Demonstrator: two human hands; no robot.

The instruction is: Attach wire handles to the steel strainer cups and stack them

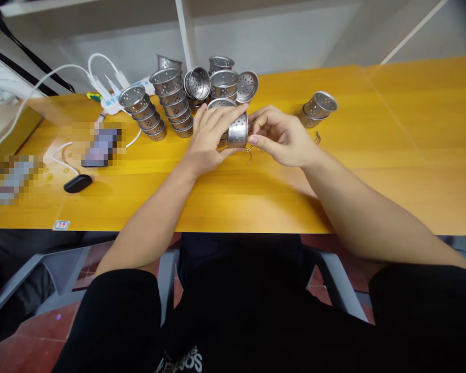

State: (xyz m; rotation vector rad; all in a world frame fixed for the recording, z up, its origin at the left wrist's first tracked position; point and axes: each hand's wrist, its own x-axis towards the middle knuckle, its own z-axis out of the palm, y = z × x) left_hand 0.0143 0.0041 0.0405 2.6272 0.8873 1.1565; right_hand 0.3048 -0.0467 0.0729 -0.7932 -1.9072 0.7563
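My left hand (213, 135) is wrapped round a perforated metal cup (238, 130), which lies tipped on its side with its open end hidden from me. To the right of it, my right hand (281, 135) has thumb and fingers bent together close to the cup. Whatever is between those fingertips is too small to make out. A thin curved metal wire piece (249, 155) shows on the table just below the cup. Another wire piece (317, 138) lies right of my right hand, near a short stack of perforated cups (319, 108).
Several stacks of perforated cups (174, 101) stand behind my left hand, against the back panel. On the left are a power strip (111, 103) with white cables, a phone (102, 147) and a black mouse-like object (77, 183). The yellow table (233, 207) ends close to my body.
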